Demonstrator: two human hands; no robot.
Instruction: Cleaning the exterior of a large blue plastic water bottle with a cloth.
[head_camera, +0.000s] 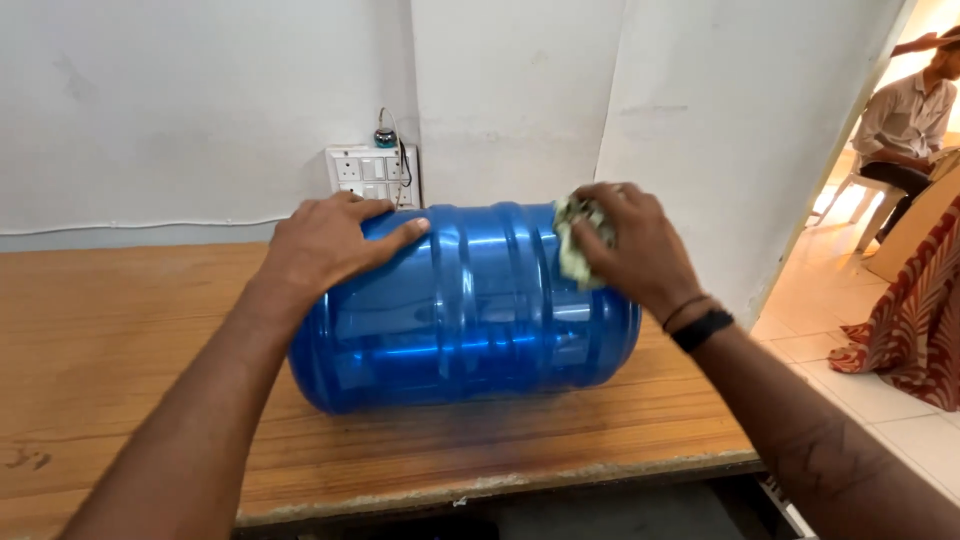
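Grip of the right hand (640, 245) was clenched on a crumpled pale cloth (575, 240), pressed against the upper side of a blue water jug (470, 310). The left hand (330, 240) lay flat and released, fingers spread over the other end, apparently bracing the rounded body against rolling. The jug, translucent ribbed plastic, lay on its side on the worn wooden tabletop (120, 340), close to the white wall and its switchboard (372, 175).

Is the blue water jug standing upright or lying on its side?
On its side: the blue water jug lies lengthwise on the wooden table, its ribs running vertically.
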